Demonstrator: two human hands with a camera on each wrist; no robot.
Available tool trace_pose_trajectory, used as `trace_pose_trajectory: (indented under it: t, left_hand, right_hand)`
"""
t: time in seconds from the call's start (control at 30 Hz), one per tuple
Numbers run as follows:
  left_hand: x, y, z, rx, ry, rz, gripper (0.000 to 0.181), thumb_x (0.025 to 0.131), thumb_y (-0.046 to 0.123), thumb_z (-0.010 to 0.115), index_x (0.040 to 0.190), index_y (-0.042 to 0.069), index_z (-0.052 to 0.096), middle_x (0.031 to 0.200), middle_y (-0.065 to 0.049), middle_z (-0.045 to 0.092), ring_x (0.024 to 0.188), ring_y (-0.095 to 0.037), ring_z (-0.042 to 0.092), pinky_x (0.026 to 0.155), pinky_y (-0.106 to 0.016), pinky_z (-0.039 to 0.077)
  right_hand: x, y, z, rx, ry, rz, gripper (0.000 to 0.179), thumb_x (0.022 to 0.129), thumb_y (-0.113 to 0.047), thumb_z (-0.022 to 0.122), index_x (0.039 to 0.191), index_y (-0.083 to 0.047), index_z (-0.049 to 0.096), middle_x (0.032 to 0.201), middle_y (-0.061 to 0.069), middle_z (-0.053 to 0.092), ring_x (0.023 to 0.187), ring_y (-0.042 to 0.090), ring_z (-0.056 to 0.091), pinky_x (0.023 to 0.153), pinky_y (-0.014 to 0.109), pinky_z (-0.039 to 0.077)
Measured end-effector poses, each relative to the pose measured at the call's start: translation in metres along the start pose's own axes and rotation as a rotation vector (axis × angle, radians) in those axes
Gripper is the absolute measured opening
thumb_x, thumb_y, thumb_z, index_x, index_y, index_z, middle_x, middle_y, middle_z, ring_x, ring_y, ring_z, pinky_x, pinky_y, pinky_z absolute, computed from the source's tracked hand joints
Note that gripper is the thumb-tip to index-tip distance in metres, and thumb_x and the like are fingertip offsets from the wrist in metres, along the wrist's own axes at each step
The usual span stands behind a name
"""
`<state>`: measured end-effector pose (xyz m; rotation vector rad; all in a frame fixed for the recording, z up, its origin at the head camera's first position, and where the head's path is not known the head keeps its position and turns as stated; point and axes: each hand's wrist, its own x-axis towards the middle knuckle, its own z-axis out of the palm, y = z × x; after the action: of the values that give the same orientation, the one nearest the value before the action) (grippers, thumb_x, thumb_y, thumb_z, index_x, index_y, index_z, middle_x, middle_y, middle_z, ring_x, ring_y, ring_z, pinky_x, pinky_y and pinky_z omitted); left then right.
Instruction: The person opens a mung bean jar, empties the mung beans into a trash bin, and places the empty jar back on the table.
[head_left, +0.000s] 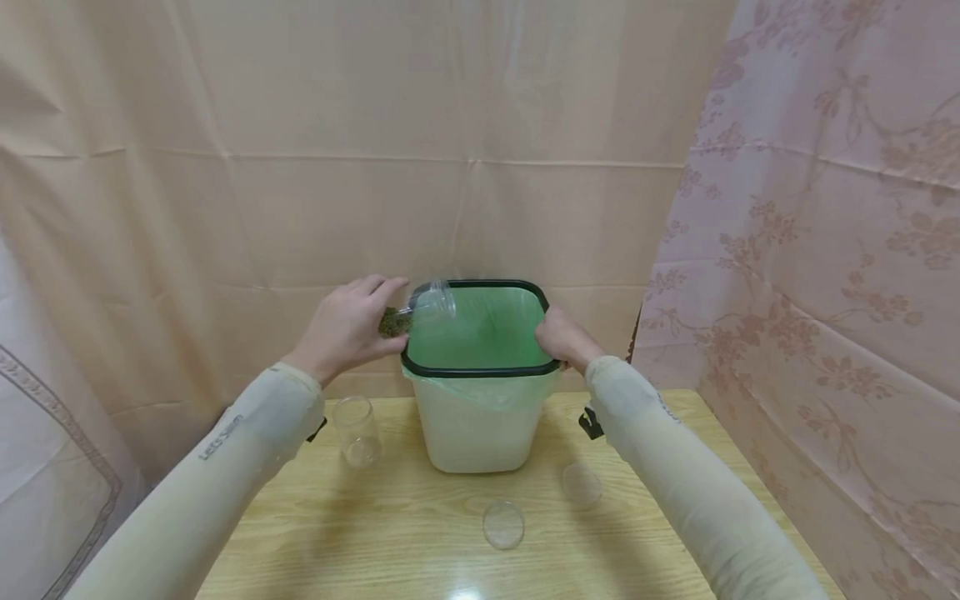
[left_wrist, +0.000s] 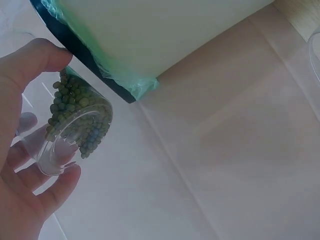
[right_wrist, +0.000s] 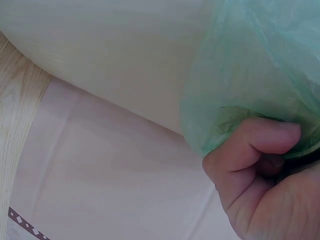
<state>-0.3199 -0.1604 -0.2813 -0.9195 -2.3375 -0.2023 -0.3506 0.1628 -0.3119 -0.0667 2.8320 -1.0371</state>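
Note:
My left hand (head_left: 347,327) grips a clear jar (left_wrist: 82,117) tilted nearly on its side, its mouth over the left rim of a white bin (head_left: 480,425). Small green beans (left_wrist: 75,102) lie inside the jar, gathered toward its base. A green plastic bag (head_left: 487,329) lines the bin and folds over beneath the black rim (head_left: 483,372). My right hand (head_left: 566,337) grips the rim on the right side, its fingers curled over the edge and the bag, as the right wrist view shows.
A second clear jar (head_left: 358,432) stands on the wooden table (head_left: 405,533) left of the bin. Two clear round lids (head_left: 503,525) lie in front of it. Beige cloth (head_left: 337,125) hangs behind, and flowered pink cloth (head_left: 840,275) hangs on the right.

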Motion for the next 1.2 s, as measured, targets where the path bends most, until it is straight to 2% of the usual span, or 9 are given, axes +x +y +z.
trace_pose_trajectory:
  t: [0.17,0.53,0.77,0.97,1.2]
  left_hand:
    - [0.003,0.002,0.003,0.008,-0.029,0.003,0.077,0.075,0.028,0.089,0.138,0.001,0.055,0.119,-0.016,0.065,0.100,-0.033,0.065,0.087,-0.050,0.056]
    - [0.007,-0.005,0.005,0.042,0.012,0.065,0.073,0.074,0.028,0.090,0.134,0.001,0.058,0.116,-0.016,0.066,0.097,-0.033,0.066,0.085,-0.050,0.057]
    - [0.010,-0.006,0.000,0.066,-0.015,0.053,0.073,0.073,0.026,0.090,0.134,-0.001,0.059,0.120,-0.019,0.065,0.104,-0.036,0.065,0.089,-0.053,0.055]
    - [0.010,-0.007,-0.001,0.074,-0.031,0.049,0.071,0.074,0.024,0.090,0.134,0.001,0.059,0.121,-0.017,0.065,0.106,-0.037,0.064,0.090,-0.054,0.054]
    - [0.010,-0.009,-0.001,0.081,-0.066,0.037,0.071,0.074,0.023,0.089,0.135,0.002,0.058,0.124,-0.017,0.064,0.109,-0.037,0.063,0.091,-0.055,0.053]
  right_hand:
    - [0.000,-0.001,0.000,-0.001,-0.002,0.010,0.022,0.095,-0.001,0.029,0.083,-0.006,0.047,0.074,0.008,0.049,0.043,0.015,0.044,0.037,0.026,0.040]
    - [-0.001,-0.002,0.000,0.020,0.000,0.016,0.021,0.095,-0.001,0.030,0.083,-0.006,0.046,0.075,0.008,0.049,0.043,0.015,0.043,0.036,0.027,0.039]
    - [-0.001,-0.002,-0.001,0.018,0.001,0.015,0.022,0.094,0.000,0.031,0.080,-0.007,0.046,0.071,0.007,0.048,0.041,0.014,0.042,0.036,0.026,0.039]
    - [-0.001,-0.001,0.000,0.014,0.003,0.022,0.020,0.095,-0.001,0.031,0.085,-0.006,0.048,0.074,0.008,0.050,0.043,0.014,0.043,0.037,0.027,0.040]
    - [-0.001,-0.002,0.000,0.003,-0.004,0.025,0.021,0.096,-0.001,0.030,0.083,-0.007,0.046,0.074,0.007,0.048,0.041,0.014,0.041,0.037,0.027,0.040]
